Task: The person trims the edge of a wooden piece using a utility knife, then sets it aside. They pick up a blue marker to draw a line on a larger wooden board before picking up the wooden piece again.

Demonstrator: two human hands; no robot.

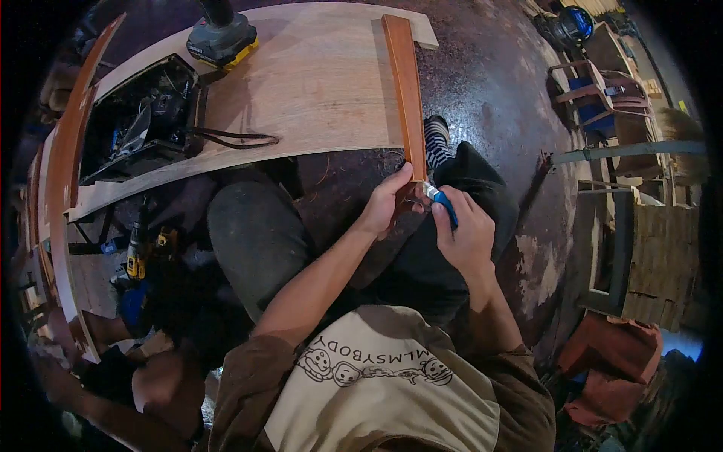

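A long reddish-brown wooden strip (pixel 404 83) lies over the right end of the plywood board (pixel 316 83), its near end jutting toward me. My left hand (pixel 388 200) is closed around that near end, thumb on top. In my right hand (pixel 467 230) is a blue-handled utility knife (pixel 446 206) with a silver front. That silver front is at the strip's near end, close to my left fingers. Whether a blade touches the wood is too small to tell.
On the board stand a power tool with a yellow-black battery (pixel 221 44) and a black case (pixel 143 120) with a strap. A yellow-black drill (pixel 137 252) is below at left. Another person's arm (pixel 105 407) shows at lower left. Chairs (pixel 602 94) and a red cloth (pixel 610 365) are at right.
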